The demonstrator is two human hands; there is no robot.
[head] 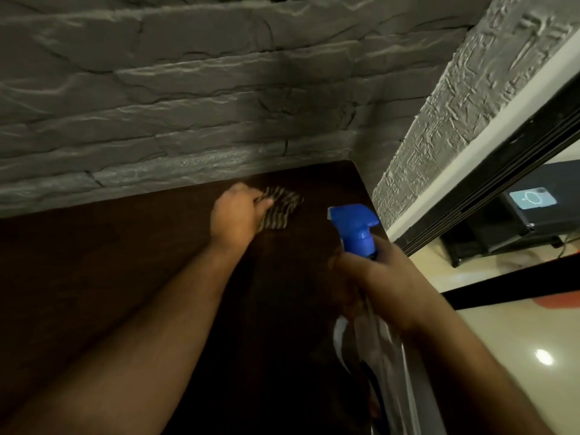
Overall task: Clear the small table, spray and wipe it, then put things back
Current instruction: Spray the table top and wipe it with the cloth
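The small table (110,262) has a dark brown top and stands against a grey stone-pattern wall. My left hand (235,215) grips a striped cloth (281,208) and holds it down on the tabletop near the far right corner; the hand is blurred. My right hand (370,277) grips the neck of a spray bottle with a blue trigger head (354,227), held above the table's right edge. The bottle's clear body (370,346) hangs below my hand.
The stone wall (188,105) runs along the table's far edge. To the right are a textured grey wall (455,105), a black frame (489,189), a shiny cream floor (518,356) and a low black stand with a light blue phone (532,199) on it.
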